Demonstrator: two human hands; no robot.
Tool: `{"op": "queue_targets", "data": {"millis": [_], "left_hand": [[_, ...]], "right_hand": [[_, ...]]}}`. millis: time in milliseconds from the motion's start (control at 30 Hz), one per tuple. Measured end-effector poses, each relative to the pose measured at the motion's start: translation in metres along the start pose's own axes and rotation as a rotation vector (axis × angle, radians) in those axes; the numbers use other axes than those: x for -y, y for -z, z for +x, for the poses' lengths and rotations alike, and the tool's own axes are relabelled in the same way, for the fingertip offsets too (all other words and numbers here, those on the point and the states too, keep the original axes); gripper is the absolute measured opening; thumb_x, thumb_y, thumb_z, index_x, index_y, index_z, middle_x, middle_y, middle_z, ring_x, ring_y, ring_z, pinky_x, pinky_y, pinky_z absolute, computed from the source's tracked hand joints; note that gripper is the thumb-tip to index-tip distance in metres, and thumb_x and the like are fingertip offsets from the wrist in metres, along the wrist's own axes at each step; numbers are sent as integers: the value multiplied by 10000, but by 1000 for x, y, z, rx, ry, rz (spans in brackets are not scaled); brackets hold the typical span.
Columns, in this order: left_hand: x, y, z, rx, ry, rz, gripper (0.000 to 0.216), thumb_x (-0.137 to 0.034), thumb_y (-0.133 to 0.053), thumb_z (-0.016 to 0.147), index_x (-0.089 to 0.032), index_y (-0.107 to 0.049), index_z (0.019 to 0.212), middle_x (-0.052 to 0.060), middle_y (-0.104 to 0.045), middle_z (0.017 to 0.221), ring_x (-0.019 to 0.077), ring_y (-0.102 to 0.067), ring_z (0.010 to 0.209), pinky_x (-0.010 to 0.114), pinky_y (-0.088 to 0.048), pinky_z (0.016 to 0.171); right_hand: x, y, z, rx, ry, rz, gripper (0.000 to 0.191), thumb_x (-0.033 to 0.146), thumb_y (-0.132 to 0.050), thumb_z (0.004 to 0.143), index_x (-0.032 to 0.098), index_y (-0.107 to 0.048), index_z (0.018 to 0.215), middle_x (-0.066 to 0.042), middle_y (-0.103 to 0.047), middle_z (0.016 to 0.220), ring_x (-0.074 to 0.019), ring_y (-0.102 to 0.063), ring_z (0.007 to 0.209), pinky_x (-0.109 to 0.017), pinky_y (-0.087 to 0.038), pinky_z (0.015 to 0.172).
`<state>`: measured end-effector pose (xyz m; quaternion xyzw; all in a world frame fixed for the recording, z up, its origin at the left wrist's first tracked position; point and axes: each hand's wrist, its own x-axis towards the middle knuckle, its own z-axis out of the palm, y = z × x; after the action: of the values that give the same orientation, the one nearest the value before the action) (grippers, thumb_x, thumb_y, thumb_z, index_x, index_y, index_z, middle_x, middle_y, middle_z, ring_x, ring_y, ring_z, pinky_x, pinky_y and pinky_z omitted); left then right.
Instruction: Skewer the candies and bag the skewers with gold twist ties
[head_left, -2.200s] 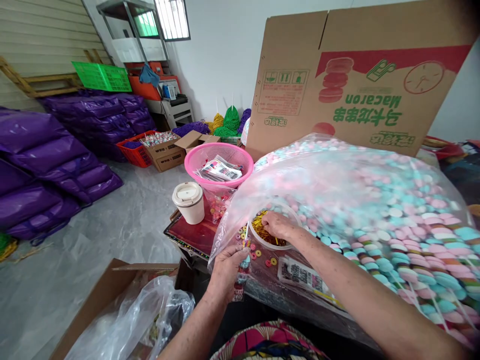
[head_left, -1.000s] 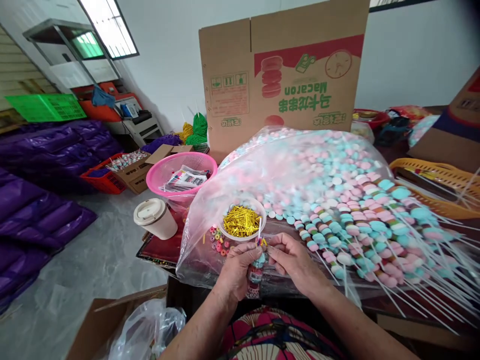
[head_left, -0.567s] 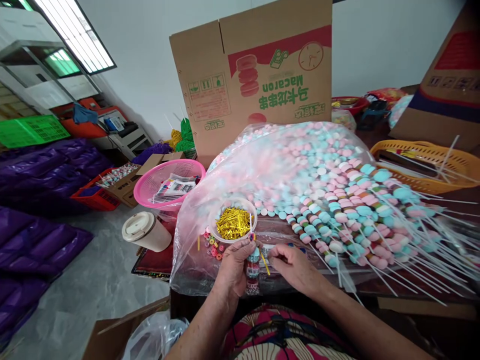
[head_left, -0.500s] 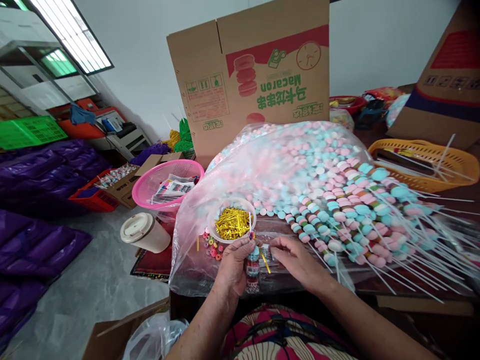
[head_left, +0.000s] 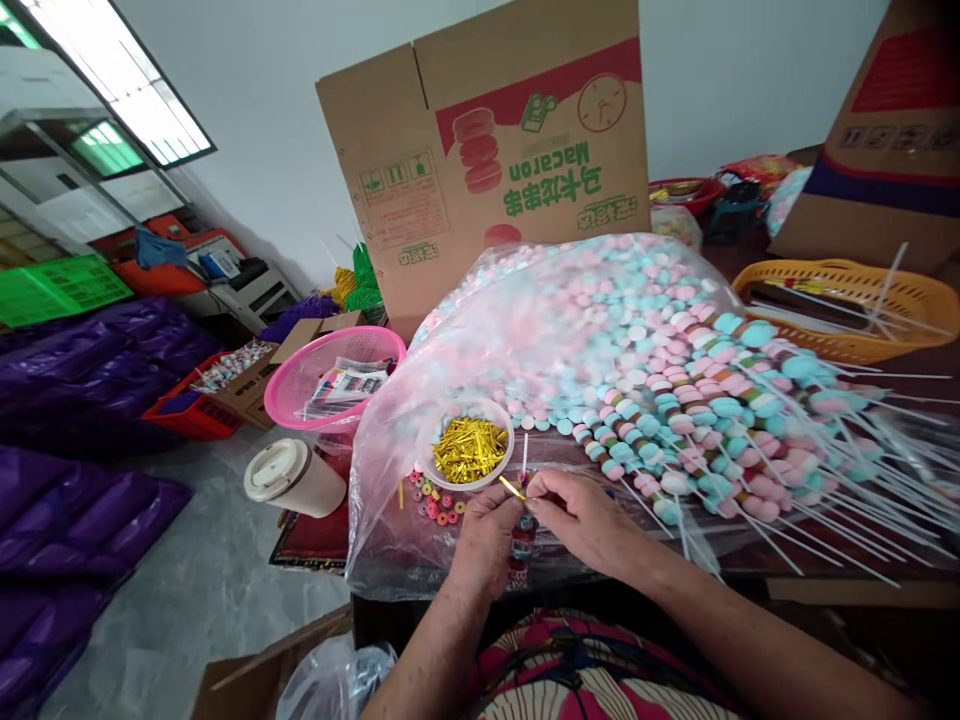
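My left hand (head_left: 486,538) is closed around the gathered neck of a wrapped candy skewer (head_left: 523,548), whose white stick (head_left: 525,452) points up. The lower part of its printed clear wrapper hangs below the fingers. Right against it, my right hand (head_left: 583,515) pinches a gold twist tie (head_left: 512,487) that lies across the wrapper's neck. Just beyond the hands, a round clear tub (head_left: 422,455) holds many gold twist ties (head_left: 470,450). Small colourful ring candies (head_left: 439,505) lie on the plastic sheet beside the tub.
Pink and blue candy skewers (head_left: 720,400) are piled at the right, sticks outward, beside loose candies under clear plastic (head_left: 517,330). A lidded cup (head_left: 296,480) and pink basket (head_left: 274,385) stand left. Behind are a cardboard box (head_left: 405,200) and, at right, an orange basket (head_left: 930,300).
My right hand has moved left to meet my left hand. The gold twist tie, hanging beside the wrapper before, now lies across its neck between my fingers. The view has shifted slightly.
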<state>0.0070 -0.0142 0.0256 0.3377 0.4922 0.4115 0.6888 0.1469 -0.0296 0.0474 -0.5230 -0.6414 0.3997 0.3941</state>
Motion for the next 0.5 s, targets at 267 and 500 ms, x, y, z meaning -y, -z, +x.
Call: {"op": "queue_targets", "data": {"millis": [267, 500], "left_hand": [[1, 4, -10, 121, 28, -38, 117, -260, -664, 658, -144, -657, 675, 2, -571, 622, 97, -472, 564, 209, -365, 543], [8, 9, -7, 89, -48, -18, 242, -383, -694, 716, -142, -686, 738, 1, -584, 636, 85, -458, 547, 185, -330, 471]], "right_hand": [[-14, -10, 6, 51, -64, -46, 119, 232, -454, 748, 198, -449, 634, 29, -492, 606, -119, -427, 586, -233, -325, 548], [-18, -18, -1, -122, -77, -119, 50, 225, -526, 750, 198, -509, 711, 28, -487, 585, -129, -435, 554, -245, -330, 534]]}}
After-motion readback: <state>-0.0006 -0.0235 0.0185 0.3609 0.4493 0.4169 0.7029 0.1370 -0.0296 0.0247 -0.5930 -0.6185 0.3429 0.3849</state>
